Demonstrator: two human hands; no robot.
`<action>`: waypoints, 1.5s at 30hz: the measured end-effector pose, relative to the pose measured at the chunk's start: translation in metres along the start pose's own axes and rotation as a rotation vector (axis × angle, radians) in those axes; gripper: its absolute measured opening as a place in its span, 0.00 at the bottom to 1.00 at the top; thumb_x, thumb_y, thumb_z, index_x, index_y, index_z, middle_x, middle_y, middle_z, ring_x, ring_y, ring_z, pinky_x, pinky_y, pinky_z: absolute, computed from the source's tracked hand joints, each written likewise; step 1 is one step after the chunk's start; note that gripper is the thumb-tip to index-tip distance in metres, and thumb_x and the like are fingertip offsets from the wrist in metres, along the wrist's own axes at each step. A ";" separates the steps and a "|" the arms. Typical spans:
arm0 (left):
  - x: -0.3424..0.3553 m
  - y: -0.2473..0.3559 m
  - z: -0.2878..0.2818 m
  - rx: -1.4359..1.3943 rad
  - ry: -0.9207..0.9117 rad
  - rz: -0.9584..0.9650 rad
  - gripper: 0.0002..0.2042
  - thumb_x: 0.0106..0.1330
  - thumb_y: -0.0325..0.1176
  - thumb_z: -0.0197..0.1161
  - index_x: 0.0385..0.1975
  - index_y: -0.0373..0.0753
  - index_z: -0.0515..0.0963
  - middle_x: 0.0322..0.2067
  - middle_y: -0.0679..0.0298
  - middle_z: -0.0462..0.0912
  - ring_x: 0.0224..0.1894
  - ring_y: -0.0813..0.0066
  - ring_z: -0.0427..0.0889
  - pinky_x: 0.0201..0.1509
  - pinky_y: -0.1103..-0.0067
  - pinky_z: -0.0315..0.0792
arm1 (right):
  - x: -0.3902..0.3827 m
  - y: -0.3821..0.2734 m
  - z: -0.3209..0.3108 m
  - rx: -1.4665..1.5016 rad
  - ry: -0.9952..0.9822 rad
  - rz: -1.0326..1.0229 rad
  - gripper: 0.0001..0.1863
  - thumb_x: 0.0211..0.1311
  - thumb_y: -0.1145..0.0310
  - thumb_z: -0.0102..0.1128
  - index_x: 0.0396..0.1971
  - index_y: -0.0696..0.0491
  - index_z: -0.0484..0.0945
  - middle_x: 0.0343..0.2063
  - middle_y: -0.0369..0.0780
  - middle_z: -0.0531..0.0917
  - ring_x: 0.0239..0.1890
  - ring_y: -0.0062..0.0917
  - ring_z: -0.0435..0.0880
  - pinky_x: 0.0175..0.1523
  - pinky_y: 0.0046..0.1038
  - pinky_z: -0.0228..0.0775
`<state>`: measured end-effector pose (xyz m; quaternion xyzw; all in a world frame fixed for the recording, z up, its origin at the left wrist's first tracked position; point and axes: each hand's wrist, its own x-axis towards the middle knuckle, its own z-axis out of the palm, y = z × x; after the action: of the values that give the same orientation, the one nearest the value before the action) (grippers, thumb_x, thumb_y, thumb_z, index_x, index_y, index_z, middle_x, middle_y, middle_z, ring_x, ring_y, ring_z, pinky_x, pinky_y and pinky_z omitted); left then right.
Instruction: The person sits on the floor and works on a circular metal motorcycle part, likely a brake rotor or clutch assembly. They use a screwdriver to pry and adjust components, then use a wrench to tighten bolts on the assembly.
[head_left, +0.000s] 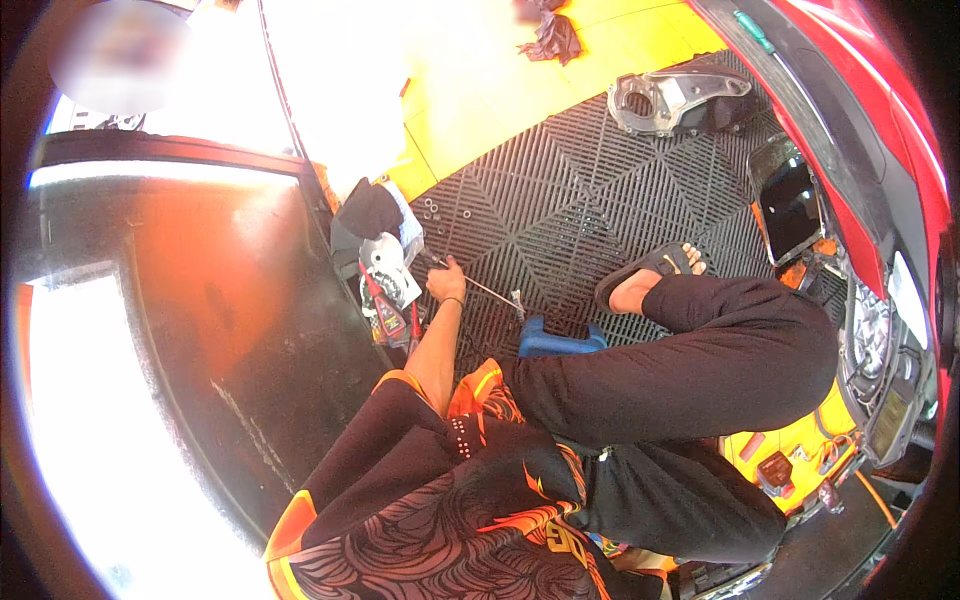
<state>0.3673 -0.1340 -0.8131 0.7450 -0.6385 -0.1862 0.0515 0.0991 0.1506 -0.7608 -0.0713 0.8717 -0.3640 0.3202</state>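
My left hand [446,280] is closed around a long thin-shafted tool [490,292]. Its dark handle end sits in the fist, and the bright metal shaft slants right over the mat to a small, wider tip. I cannot make out what that tip is. Close beside the fist, a clutter of items [385,265] includes a black cloth-like piece, white and patterned packaging and a red-and-black object. A few small rings [432,210] lie on the mat beyond the hand. A blue plastic piece, perhaps a stool [560,338], shows beside my thigh. My right hand is out of view.
Ribbed black matting [560,190] covers part of the yellow floor. On it rests a grey-black moulded housing [680,100]. A dark flat panel [790,200] leans near the red car [890,120] at right. A dark glossy vehicle panel [190,280] fills the left.
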 end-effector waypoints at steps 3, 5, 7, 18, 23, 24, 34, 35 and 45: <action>0.010 0.004 -0.005 0.024 -0.043 0.116 0.23 0.62 0.47 0.67 0.32 0.25 0.85 0.36 0.35 0.86 0.44 0.35 0.86 0.52 0.53 0.79 | 0.002 -0.002 0.000 0.000 0.008 0.002 0.29 0.77 0.63 0.50 0.73 0.55 0.59 0.60 0.47 0.78 0.64 0.38 0.75 0.67 0.35 0.69; 0.006 0.010 -0.009 -0.007 -0.065 0.168 0.22 0.63 0.47 0.65 0.33 0.27 0.85 0.35 0.37 0.86 0.43 0.37 0.86 0.50 0.53 0.79 | 0.005 -0.003 0.001 0.003 0.015 0.009 0.29 0.77 0.63 0.50 0.73 0.55 0.58 0.60 0.47 0.78 0.64 0.38 0.75 0.66 0.35 0.69; -0.007 0.020 -0.012 0.012 -0.091 0.263 0.21 0.64 0.47 0.63 0.35 0.28 0.84 0.34 0.38 0.86 0.42 0.36 0.86 0.50 0.52 0.78 | 0.008 -0.004 0.003 0.010 0.020 0.006 0.29 0.77 0.64 0.51 0.73 0.55 0.58 0.60 0.48 0.78 0.64 0.38 0.76 0.66 0.35 0.70; -0.063 0.135 -0.030 -0.116 -0.272 1.189 0.10 0.71 0.36 0.60 0.32 0.36 0.77 0.21 0.47 0.78 0.22 0.46 0.78 0.29 0.59 0.71 | -0.204 0.049 -0.064 0.087 0.391 -0.169 0.32 0.75 0.64 0.53 0.73 0.57 0.57 0.59 0.48 0.79 0.62 0.38 0.77 0.64 0.35 0.71; -0.108 0.235 -0.051 -0.522 -0.326 1.607 0.07 0.70 0.27 0.63 0.42 0.31 0.82 0.28 0.49 0.85 0.26 0.63 0.82 0.33 0.69 0.75 | -0.365 0.121 -0.111 -0.148 0.969 0.183 0.33 0.74 0.65 0.54 0.74 0.57 0.56 0.58 0.49 0.79 0.61 0.38 0.78 0.64 0.35 0.72; -0.118 0.257 -0.061 -0.540 -0.329 1.665 0.09 0.72 0.30 0.62 0.44 0.30 0.82 0.27 0.50 0.84 0.26 0.65 0.81 0.32 0.70 0.74 | -0.376 0.133 -0.119 -0.167 1.023 0.265 0.33 0.74 0.65 0.54 0.74 0.57 0.56 0.58 0.49 0.79 0.61 0.38 0.78 0.63 0.35 0.72; -0.225 0.387 -0.250 -1.029 -0.189 1.498 0.15 0.79 0.38 0.58 0.44 0.29 0.83 0.31 0.63 0.82 0.30 0.78 0.75 0.35 0.77 0.70 | -0.388 0.084 -0.122 0.039 0.846 0.250 0.35 0.73 0.66 0.56 0.74 0.58 0.55 0.57 0.49 0.79 0.59 0.37 0.79 0.62 0.35 0.73; -0.237 0.389 -0.268 -1.134 -0.169 1.547 0.15 0.79 0.36 0.58 0.44 0.29 0.82 0.28 0.64 0.78 0.28 0.79 0.71 0.34 0.78 0.68 | -0.393 0.071 -0.120 0.055 0.826 0.202 0.35 0.73 0.66 0.56 0.74 0.58 0.55 0.57 0.49 0.79 0.59 0.37 0.79 0.62 0.35 0.73; -0.372 0.422 -0.362 -0.979 -0.694 2.041 0.13 0.79 0.36 0.57 0.52 0.34 0.82 0.38 0.64 0.86 0.29 0.84 0.73 0.35 0.83 0.69 | -0.405 0.018 -0.150 0.216 0.720 -0.013 0.37 0.71 0.66 0.59 0.75 0.59 0.54 0.56 0.50 0.80 0.57 0.37 0.80 0.60 0.36 0.74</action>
<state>0.0549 0.0933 -0.2669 -0.2989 -0.7783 -0.4759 0.2802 0.3271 0.3968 -0.4887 0.0899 0.8847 -0.4574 -0.0033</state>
